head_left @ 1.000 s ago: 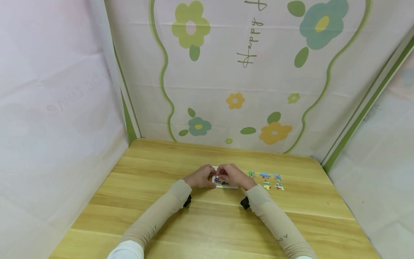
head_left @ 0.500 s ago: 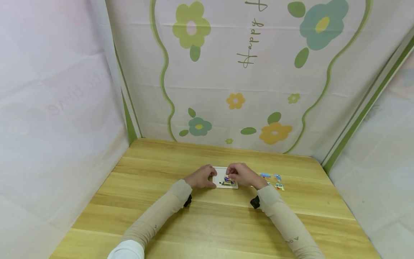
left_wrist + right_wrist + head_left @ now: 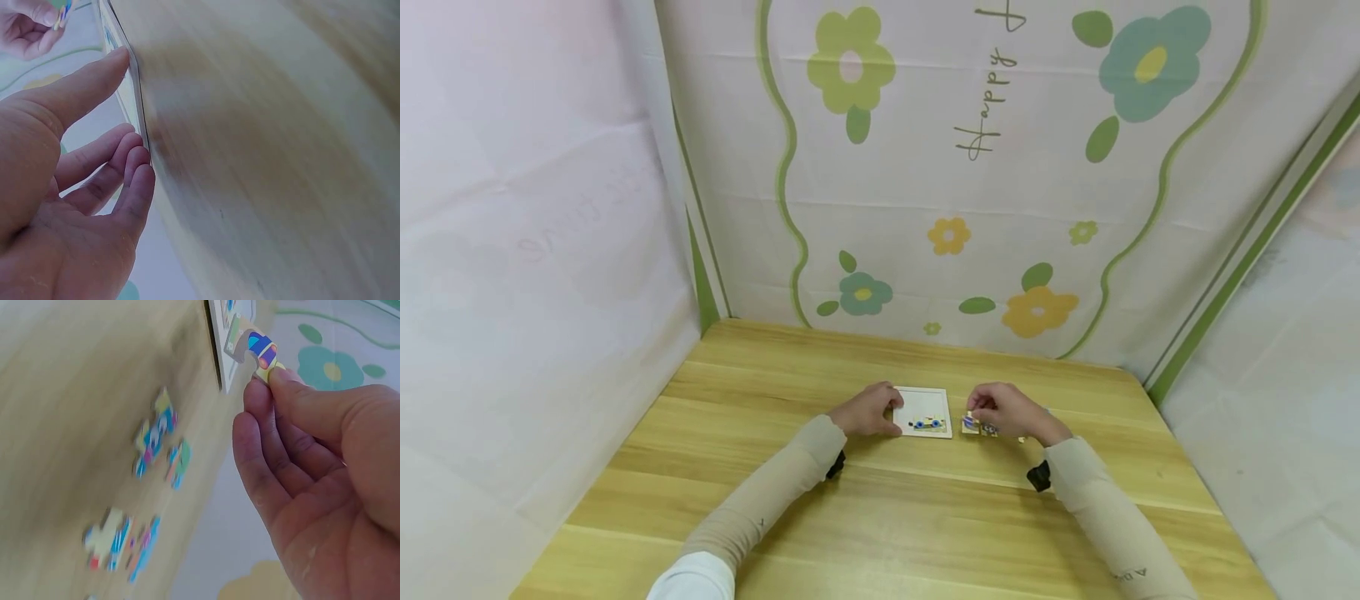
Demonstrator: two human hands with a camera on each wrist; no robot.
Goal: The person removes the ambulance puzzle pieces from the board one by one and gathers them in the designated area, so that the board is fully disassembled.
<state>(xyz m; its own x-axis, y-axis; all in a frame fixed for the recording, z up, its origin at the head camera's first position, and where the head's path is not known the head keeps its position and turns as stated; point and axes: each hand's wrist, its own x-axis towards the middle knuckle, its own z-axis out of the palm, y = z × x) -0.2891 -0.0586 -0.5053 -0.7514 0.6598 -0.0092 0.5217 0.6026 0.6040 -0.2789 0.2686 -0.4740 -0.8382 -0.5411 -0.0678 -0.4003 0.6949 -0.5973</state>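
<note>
My right hand (image 3: 1011, 408) pinches a curved jigsaw piece (image 3: 261, 350) between thumb and fingertips. The piece, printed in blue, purple and yellow, is just right of the white puzzle tray (image 3: 921, 400). The tray lies flat, with joined pieces (image 3: 929, 423) showing blue wheels along its near side. My left hand (image 3: 867, 411) rests at the tray's left edge, thumb and fingertips touching the rim (image 3: 134, 81). In the right wrist view, loose pieces lie on the table beneath the right hand, among them a blue-and-yellow one (image 3: 155, 434) and a small green one (image 3: 180, 462).
More loose pieces, a pale one (image 3: 109, 540) and a narrow blue one (image 3: 145, 548), lie farther right. The wooden table (image 3: 865, 533) meets a flower-printed cloth wall (image 3: 887, 183) at the back. Cloth walls also stand to the left and right.
The right hand has moved right, from above the tray to beside it, carrying the jigsaw piece along. More of the tray and its joined pieces shows now. The left hand has stayed at the tray's edge.
</note>
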